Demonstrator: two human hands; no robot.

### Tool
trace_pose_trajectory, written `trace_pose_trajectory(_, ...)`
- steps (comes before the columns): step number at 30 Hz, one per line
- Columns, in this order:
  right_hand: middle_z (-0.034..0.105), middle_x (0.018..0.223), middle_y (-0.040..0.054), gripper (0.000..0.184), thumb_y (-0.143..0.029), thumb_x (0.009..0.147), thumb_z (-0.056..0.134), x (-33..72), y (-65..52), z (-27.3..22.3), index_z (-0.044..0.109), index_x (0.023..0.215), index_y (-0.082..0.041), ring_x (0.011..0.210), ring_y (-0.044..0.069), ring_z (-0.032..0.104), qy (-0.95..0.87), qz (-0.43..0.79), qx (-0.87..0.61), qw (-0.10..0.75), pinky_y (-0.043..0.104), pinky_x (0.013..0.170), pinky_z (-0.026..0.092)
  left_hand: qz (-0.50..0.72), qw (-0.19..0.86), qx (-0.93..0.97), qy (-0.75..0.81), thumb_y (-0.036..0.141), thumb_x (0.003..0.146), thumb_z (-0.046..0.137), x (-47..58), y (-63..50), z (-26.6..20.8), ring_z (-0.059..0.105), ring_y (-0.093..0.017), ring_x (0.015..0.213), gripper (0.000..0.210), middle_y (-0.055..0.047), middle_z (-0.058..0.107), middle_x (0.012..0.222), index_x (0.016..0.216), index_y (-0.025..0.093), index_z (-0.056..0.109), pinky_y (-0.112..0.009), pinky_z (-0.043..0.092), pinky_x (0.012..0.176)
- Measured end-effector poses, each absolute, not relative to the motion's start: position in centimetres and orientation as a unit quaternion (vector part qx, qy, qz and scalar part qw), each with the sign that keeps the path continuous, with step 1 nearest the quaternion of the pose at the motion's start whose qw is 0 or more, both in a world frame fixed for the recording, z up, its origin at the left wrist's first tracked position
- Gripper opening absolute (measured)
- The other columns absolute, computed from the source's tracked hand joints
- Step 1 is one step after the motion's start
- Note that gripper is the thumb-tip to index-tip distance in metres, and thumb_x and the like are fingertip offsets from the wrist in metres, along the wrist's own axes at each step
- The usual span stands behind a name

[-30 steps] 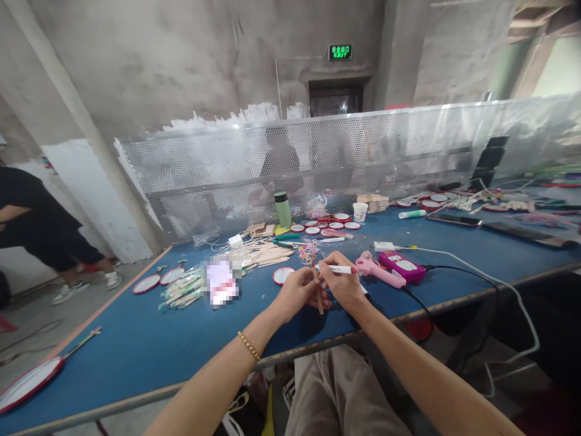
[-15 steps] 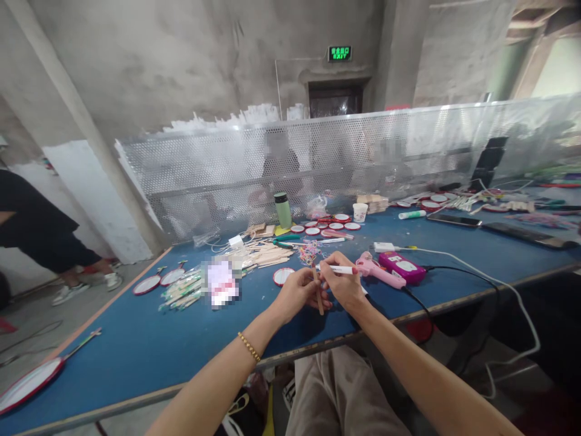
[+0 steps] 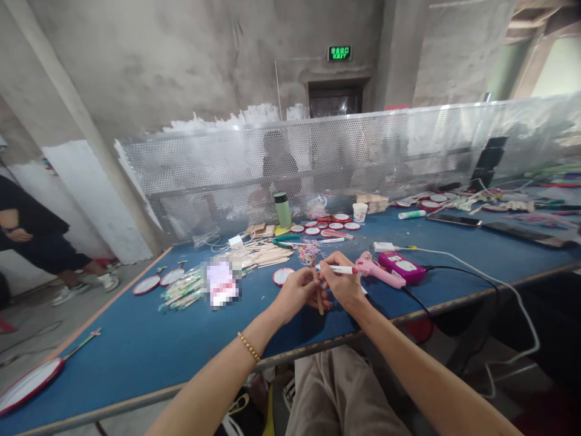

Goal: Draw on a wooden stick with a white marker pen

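Note:
In my left hand [image 3: 297, 293] is a flat wooden craft stick [image 3: 319, 297], held upright-tilted above the blue table [image 3: 181, 351]. My right hand [image 3: 342, 281] grips a white marker with a red end [image 3: 341, 269]; its tip is at the stick's upper part, though contact is hard to make out. A round white disc with a red rim [image 3: 282, 277] lies just left of my hands. Beyond them is a heap of colourful bands [image 3: 311, 251]. To the right rest a pink glue gun [image 3: 381, 272] and a purple box [image 3: 401, 267] with a black cord.
Loose wooden sticks [image 3: 272, 254], a bag of green-ended sticks [image 3: 184, 289] and red-rimmed discs [image 3: 336, 227] lie about. A green bottle [image 3: 282, 211] and paper cup [image 3: 359, 212] stand near the perforated metal screen [image 3: 218, 175]. A white cable [image 3: 490, 272] crosses the right side. A person [image 3: 36, 230] stands at far left.
The person at far left has shifted slightly left and down, and a hand now shows there. My hands, the stick and the marker keep almost the same place.

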State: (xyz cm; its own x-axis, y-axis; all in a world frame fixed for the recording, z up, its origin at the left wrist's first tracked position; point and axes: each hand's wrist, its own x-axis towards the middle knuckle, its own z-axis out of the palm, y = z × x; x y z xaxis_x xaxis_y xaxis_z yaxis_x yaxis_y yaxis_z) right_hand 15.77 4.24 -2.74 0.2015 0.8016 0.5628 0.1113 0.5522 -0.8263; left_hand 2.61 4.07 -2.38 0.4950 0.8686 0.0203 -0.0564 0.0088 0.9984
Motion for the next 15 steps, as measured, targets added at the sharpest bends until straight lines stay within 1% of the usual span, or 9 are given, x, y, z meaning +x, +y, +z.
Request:
trace_pose_trajectory(10, 0.057, 0.051, -0.0029, 0.029, -0.044, 0.078, 0.061, 15.77, 4.38, -2.97, 0.052, 0.064, -0.020, 0.036, 0.010, 0.052, -0.583, 0.245, -0.410, 0.658, 0.020, 0.035, 0.041, 0.374, 0.620, 0.600, 0.340, 0.043, 0.071, 0.068, 2.63, 4.16, -2.44, 0.068, -0.020, 0.054, 0.034, 0.002, 0.064, 0.062, 0.083, 0.019, 0.047, -0.033, 0.056, 0.054)
trace_pose_trajectory(15, 0.057, 0.050, -0.0030, 0.031, -0.046, 0.078, 0.061, 15.81, 4.34, -2.81, 0.051, 0.065, -0.020, 0.035, 0.010, 0.052, -0.574, 0.253, -0.404, 0.666, 0.020, 0.035, 0.041, 0.370, 0.624, 0.598, 0.340, 0.041, 0.072, 0.067, 2.62, 4.11, -2.42, 0.068, -0.020, 0.055, 0.032, 0.001, 0.064, 0.063, 0.086, 0.019, 0.049, -0.034, 0.056, 0.056)
